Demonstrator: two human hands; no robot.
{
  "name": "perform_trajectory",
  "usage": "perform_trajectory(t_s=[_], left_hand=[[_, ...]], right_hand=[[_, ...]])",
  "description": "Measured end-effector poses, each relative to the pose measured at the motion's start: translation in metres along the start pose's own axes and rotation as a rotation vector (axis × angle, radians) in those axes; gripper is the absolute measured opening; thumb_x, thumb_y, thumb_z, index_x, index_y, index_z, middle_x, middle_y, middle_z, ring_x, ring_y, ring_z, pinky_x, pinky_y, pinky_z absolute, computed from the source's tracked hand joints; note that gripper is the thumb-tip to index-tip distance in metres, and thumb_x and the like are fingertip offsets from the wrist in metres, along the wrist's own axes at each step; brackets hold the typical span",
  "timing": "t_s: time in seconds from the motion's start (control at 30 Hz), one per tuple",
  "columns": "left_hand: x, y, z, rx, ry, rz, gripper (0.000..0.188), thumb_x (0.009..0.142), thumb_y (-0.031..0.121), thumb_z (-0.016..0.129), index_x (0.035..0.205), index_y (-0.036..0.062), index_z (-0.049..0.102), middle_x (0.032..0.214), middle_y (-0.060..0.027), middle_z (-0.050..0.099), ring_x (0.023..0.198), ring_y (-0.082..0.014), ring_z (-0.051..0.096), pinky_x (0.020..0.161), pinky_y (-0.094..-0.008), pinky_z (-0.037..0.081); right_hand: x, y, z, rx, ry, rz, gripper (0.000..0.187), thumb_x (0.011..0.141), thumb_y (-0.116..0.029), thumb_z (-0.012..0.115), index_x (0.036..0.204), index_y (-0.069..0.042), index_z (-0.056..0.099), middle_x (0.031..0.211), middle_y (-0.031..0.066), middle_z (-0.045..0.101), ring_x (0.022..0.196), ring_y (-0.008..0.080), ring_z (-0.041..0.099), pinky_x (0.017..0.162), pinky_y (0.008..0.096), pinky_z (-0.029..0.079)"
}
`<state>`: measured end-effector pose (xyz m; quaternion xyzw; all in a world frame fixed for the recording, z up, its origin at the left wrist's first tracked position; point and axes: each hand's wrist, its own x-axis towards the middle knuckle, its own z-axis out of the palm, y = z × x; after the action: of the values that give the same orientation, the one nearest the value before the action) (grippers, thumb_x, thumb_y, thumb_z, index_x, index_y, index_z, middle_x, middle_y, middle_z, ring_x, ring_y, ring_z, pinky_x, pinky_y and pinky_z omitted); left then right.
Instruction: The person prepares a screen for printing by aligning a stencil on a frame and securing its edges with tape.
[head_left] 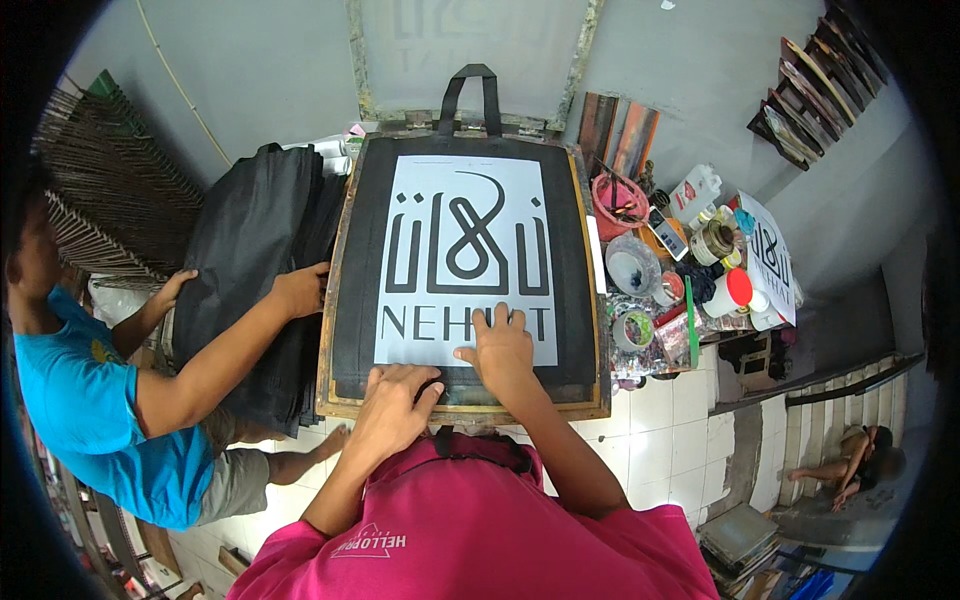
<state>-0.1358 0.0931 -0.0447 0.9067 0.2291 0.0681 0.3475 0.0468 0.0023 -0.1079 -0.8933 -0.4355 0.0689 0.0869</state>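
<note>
The right hand (500,345) lies open and flat, fingers spread, on the lower edge of the white printed panel of the black bag (465,265); the left hand (398,392) presses beside it with bent fingers, holding nothing. The bag lies inside the wooden frame (335,300), long axis pointing away from the person, its handle (470,95) at the far end. A co-worker's hand (298,290) rests on the stack of black bags (255,250) at left.

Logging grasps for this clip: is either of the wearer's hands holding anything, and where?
Neither grips anything. The left hand and right hand press flat on the near edge of the black tote bag.
</note>
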Motion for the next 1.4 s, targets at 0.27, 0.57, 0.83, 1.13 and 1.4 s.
perform_trajectory(t_s=[0.27, 0.57, 0.83, 1.13, 1.4], left_hand=[[-0.005, 0.006, 0.004, -0.042, -0.063, 0.002, 0.03, 0.101, 0.024, 0.063, 0.117, 0.0017, 0.075, 0.104, -0.0192, 0.073, 0.099, -0.0348, 0.064, 0.097, -0.0429, 0.039], [-0.012, 0.004, 0.004, -0.059, -0.072, -0.013, 0.03, 0.101, 0.025, 0.063, 0.117, 0.002, 0.074, 0.105, -0.018, 0.075, 0.103, -0.0335, 0.065, 0.1, -0.0427, 0.038], [-0.017, -0.004, 0.011, -0.052, -0.029, 0.076, 0.03, 0.101, 0.024, 0.062, 0.117, 0.0004, 0.074, 0.108, -0.019, 0.075, 0.106, -0.0353, 0.067, 0.102, -0.0448, 0.04], [-0.019, -0.009, 0.007, -0.053, -0.051, 0.044, 0.032, 0.103, 0.027, 0.061, 0.119, 0.0019, 0.073, 0.112, -0.0178, 0.074, 0.11, -0.0335, 0.066, 0.103, -0.0447, 0.039], [-0.014, -0.011, 0.005, -0.078, -0.022, 0.038, 0.03, 0.102, 0.026, 0.062, 0.118, 0.002, 0.074, 0.111, -0.0175, 0.075, 0.109, -0.0329, 0.067, 0.103, -0.0436, 0.04]], right_hand=[[-0.003, 0.0, -0.003, 0.021, 0.029, -0.006, 0.068, 0.082, -0.045, 0.085, 0.133, -0.006, 0.064, 0.128, 0.0193, 0.057, 0.121, 0.0407, 0.055, 0.088, 0.0503, 0.058], [-0.002, 0.001, -0.003, 0.019, 0.028, -0.008, 0.069, 0.083, -0.047, 0.084, 0.134, -0.006, 0.064, 0.127, 0.0187, 0.058, 0.121, 0.0403, 0.055, 0.089, 0.05, 0.058], [-0.001, 0.002, 0.001, -0.043, 0.02, 0.002, 0.073, 0.081, -0.053, 0.083, 0.135, -0.009, 0.064, 0.132, 0.0163, 0.056, 0.122, 0.0371, 0.055, 0.088, 0.0471, 0.059], [0.0, 0.001, -0.003, -0.062, -0.033, -0.004, 0.074, 0.084, -0.056, 0.08, 0.139, -0.009, 0.061, 0.134, 0.017, 0.056, 0.124, 0.0381, 0.054, 0.089, 0.0481, 0.058], [0.0, 0.001, -0.005, -0.03, -0.035, -0.005, 0.075, 0.084, -0.053, 0.082, 0.139, -0.008, 0.061, 0.134, 0.0186, 0.057, 0.126, 0.0411, 0.053, 0.088, 0.0489, 0.059]])
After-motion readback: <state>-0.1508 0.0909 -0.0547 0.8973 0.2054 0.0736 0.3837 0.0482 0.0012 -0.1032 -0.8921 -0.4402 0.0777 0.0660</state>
